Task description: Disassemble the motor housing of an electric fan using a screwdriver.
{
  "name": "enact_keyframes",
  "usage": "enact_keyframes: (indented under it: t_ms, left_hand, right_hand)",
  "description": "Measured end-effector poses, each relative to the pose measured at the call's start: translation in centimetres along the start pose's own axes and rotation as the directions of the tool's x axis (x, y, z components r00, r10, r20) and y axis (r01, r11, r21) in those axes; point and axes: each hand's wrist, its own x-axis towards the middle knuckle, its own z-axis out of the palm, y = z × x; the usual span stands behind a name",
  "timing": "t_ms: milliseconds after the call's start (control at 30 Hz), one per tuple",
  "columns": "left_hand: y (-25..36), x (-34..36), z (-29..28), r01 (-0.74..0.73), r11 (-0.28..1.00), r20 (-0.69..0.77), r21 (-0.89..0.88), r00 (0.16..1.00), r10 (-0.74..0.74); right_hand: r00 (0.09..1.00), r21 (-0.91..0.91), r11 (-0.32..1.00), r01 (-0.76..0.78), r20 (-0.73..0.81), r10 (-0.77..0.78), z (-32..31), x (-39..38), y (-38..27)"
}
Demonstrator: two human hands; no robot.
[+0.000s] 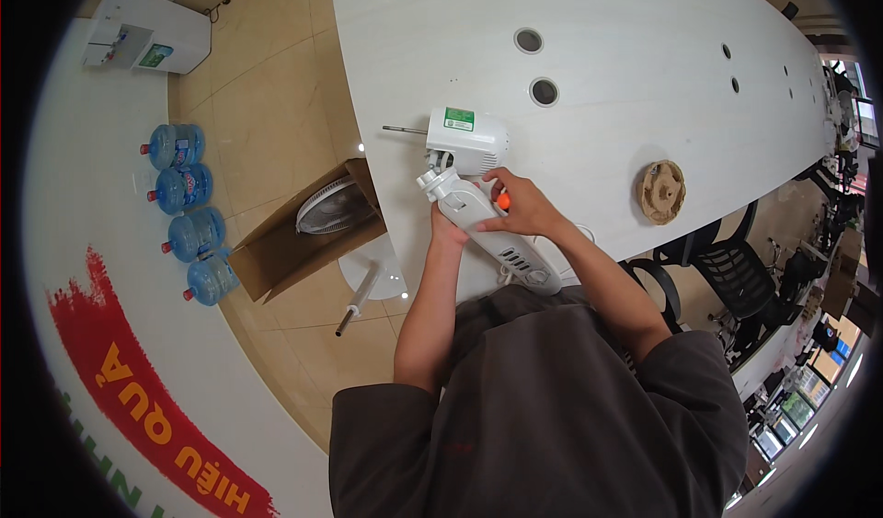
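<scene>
A long white plastic fan neck with buttons (pixel 515 260) lies slanted over the table's near edge toward my body. My left hand (pixel 448 226) grips it from the left, near its notched top end, fingers partly hidden beneath. My right hand (pixel 526 207) is closed around a small orange-handled object (pixel 504 201), its tip hidden, and rests against the neck's right side. Just beyond, a white fan motor housing (pixel 474 136) with a metal shaft and green label lies on its side, touching or very near the neck. A white cord (pixel 585 240) loops beside the right forearm.
An open cardboard box (pixel 262 256) with a fan grille stands left of the table (pixel 414 21), near a round base with pole (pixel 366 293). Water jugs (pixel 193 224) line the wall. A moulded cardboard piece (pixel 660 191) sits on the table. Black chairs (pixel 740 279) stand at right.
</scene>
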Motion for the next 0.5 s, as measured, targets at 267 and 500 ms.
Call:
enact_keyframes:
  t_ms: [267, 500]
  left_hand:
    - [0.8, -1.3, 2.9, -0.111, 0.982, -0.190, 0.154, 0.972, 0.140]
    - [4.3, -8.5, 3.5, -0.548, 0.589, -0.189, 0.593, 0.617, 0.764]
  right_hand:
    - [0.999, 0.208, 0.978, -0.030, 0.042, 0.021, 2.3, -2.6, 2.9]
    - [0.998, -0.142, 0.989, -0.052, -0.042, 0.047, 0.8, -3.2, 0.1]
